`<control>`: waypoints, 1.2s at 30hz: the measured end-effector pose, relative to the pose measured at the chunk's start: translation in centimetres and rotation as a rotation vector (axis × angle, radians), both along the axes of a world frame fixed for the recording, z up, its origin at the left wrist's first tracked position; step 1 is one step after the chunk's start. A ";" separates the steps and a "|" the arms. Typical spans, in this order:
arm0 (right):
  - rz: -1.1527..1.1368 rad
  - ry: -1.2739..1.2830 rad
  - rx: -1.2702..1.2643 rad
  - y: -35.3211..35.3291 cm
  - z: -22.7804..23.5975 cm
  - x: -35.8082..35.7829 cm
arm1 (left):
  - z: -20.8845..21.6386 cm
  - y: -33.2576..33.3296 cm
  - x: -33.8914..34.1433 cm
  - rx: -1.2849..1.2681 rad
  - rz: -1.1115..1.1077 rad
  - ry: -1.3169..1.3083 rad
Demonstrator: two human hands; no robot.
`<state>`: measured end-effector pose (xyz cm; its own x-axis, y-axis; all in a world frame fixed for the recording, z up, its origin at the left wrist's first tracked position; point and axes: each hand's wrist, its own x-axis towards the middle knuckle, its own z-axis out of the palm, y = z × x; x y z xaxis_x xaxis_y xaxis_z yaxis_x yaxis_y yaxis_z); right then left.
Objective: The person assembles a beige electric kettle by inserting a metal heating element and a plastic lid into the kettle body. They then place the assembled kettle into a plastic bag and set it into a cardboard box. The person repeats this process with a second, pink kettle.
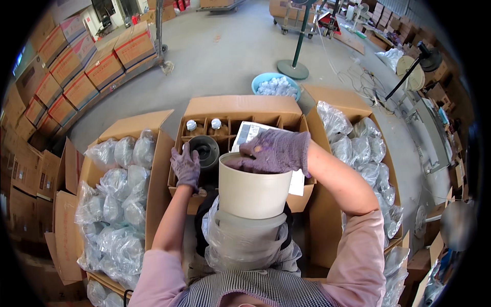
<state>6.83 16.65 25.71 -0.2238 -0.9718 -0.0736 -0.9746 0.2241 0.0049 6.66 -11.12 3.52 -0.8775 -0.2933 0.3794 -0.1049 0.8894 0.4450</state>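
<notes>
Reaching into the beige tub (pixel 253 193) at the divided box's (pixel 240 110) near edge, right hand (pixel 276 151) curled over its rim; left hand (pixel 186 166) grips dark jar (pixel 204 149) inside box, little room between.

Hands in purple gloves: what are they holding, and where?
The right hand grips the beige tub at its top rim, fingers inside. The left hand holds a dark jar by its side.

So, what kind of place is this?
Probably a packing area in a warehouse or small factory. Stacked cartons line the concrete floor, open boxes hold bagged goods, and gloved hands work over a divided box of bottles.
</notes>
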 end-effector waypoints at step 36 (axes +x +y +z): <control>-0.343 -0.217 -0.555 9.8 -0.6 17.7 | 8.7 12.8 15.0 1.087 -1.133 -0.762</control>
